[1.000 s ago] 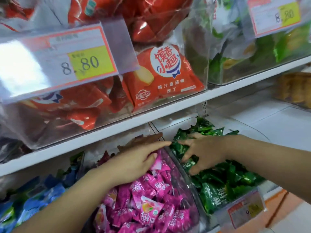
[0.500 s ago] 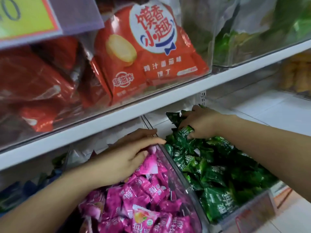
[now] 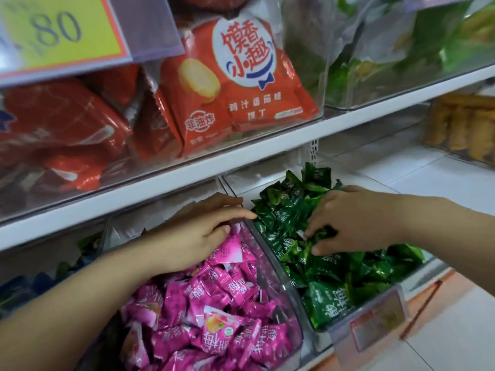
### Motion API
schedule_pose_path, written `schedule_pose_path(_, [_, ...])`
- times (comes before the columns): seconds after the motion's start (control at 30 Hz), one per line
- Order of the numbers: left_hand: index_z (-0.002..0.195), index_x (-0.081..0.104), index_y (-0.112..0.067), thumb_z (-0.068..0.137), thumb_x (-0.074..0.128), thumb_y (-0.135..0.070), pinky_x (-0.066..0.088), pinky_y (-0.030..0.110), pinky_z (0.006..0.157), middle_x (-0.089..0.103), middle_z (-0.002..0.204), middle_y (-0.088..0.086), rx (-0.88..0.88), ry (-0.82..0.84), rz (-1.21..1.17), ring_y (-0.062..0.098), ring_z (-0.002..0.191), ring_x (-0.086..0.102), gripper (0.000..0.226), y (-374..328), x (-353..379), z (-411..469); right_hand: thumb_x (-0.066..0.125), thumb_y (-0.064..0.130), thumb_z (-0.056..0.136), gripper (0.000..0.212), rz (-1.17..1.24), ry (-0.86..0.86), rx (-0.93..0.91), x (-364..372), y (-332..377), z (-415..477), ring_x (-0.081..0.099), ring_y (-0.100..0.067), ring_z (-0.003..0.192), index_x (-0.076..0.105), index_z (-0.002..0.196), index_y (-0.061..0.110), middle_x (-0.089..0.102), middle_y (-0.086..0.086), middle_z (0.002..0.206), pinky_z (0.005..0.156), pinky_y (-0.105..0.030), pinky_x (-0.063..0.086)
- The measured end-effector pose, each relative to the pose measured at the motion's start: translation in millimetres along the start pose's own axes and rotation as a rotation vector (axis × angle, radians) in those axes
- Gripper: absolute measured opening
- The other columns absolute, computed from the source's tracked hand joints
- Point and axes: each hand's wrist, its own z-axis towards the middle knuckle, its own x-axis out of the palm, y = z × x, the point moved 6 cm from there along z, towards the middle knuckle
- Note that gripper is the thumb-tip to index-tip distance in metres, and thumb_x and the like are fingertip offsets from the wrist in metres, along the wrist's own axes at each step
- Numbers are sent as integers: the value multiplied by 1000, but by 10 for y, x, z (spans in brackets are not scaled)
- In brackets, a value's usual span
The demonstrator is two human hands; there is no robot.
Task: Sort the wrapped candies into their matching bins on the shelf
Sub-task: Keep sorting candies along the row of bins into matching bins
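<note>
two hands are placed in adjoining bins. the left hand [image 3: 198,236] is laid flat on the pink candies [image 3: 214,303] in the left bin [image 3: 278,285], with its fingers nearly straight and stretched as far as the dividing wall. the right hand [image 3: 356,220] is spread over the green candies [image 3: 334,271] in the right bin [image 3: 317,341], with its fingertips bent down into the pile; whether a candy is pinched cannot be told. red packets [image 3: 235,89] are stacked on the upper shelf [image 3: 241,159].

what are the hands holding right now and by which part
The left hand holds nothing; it lies flat on the pink candies. The right hand has fingertips down among the green candies; whether they pinch one cannot be told.
</note>
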Motion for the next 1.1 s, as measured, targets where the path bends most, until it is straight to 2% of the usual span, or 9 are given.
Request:
schedule_pose_path(0.1, [113,56,-49,99,40,-16,38,24,102,51,125,-14,3,-63,51,1,112,49,39,-100,-91,115,35,65,89,44,13,6,106,129,-127,-209,20,-9,139,49,127,49,45,22,138,116,-49,3])
schedule_pose_path(0.2, [106,55,-47,100,38,-22,46,37,92,61,122,4,-36,7,-35,17,96,55,31,-273,2,361,39,65,88,42,112,-61,167,174,-167,-367,30,-7,134,52,124,49,52,22,130,115,-46,8])
schedule_pose_path(0.3, [113,63,-29,100,43,-22,49,25,83,66,116,2,-60,148,-76,19,87,62,24,-507,157,686,42,70,83,44,209,-123,212,210,-157,-453,38,-5,129,56,120,49,56,22,127,115,-43,2])
schedule_pose_path(0.4, [122,63,-14,98,51,-18,42,6,71,68,111,-3,-94,344,3,-4,80,62,27,-647,320,921,44,75,77,54,238,-169,233,217,-128,-510,33,-6,134,55,122,47,50,23,133,116,-41,0])
schedule_pose_path(0.53, [137,49,-14,98,51,-13,41,24,96,58,133,1,-154,514,70,16,107,64,39,-617,544,1111,48,75,73,56,264,-240,233,266,-153,-569,29,-4,134,55,122,47,47,28,134,117,-38,0])
schedule_pose_path(0.7, [147,33,-18,97,52,-11,46,17,66,50,141,3,-198,510,23,14,95,62,54,-489,704,1252,52,78,66,57,297,-285,207,249,-229,-548,42,-1,122,62,113,46,56,28,122,114,-36,9])
schedule_pose_path(0.83, [137,48,-17,94,57,-16,42,15,57,62,117,3,-194,435,-33,4,69,55,44,-476,729,1328,51,81,61,62,306,-305,182,270,-262,-481,46,-4,116,64,110,46,60,25,115,110,-34,17])
schedule_pose_path(1.03, [117,64,-19,84,71,-22,46,26,89,65,102,-1,-166,347,13,13,93,59,34,-475,702,1386,44,86,54,70,325,-335,165,313,-284,-464,46,-4,114,64,108,46,61,24,112,109,-34,18])
schedule_pose_path(1.1, [116,65,-16,83,72,-20,44,24,85,67,103,-2,-166,336,17,11,93,58,34,-486,680,1369,44,86,54,71,337,-334,167,318,-286,-469,46,-3,115,64,108,46,61,25,113,111,-35,17])
